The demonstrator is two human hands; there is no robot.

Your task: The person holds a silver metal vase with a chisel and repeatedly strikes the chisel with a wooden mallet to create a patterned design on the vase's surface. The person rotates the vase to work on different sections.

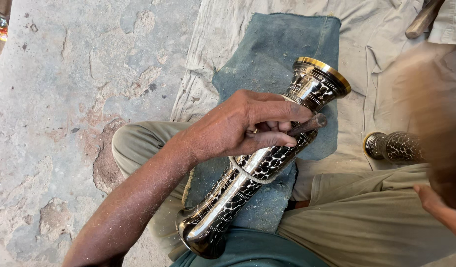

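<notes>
Lying slantwise across the person's lap, a tall metal vase (252, 173) with a black-and-silver engraved pattern rests on a blue cloth (272, 54), its gold-rimmed mouth pointing up and to the right, its base toward the person's body. The left hand (243, 128) is closed around a short dark chisel (307, 124), thumb and fingers pressed together on it, with the tip set against the vase's upper neck. The right hand (435, 198) shows only partly at the right edge, and a brown motion blur covers much of it; whether it is closed on anything cannot be told. A second patterned vase (393, 147) lies just beside the right leg on a pale sheet (366, 39). Cracked concrete floor (65, 99) fills the left.
</notes>
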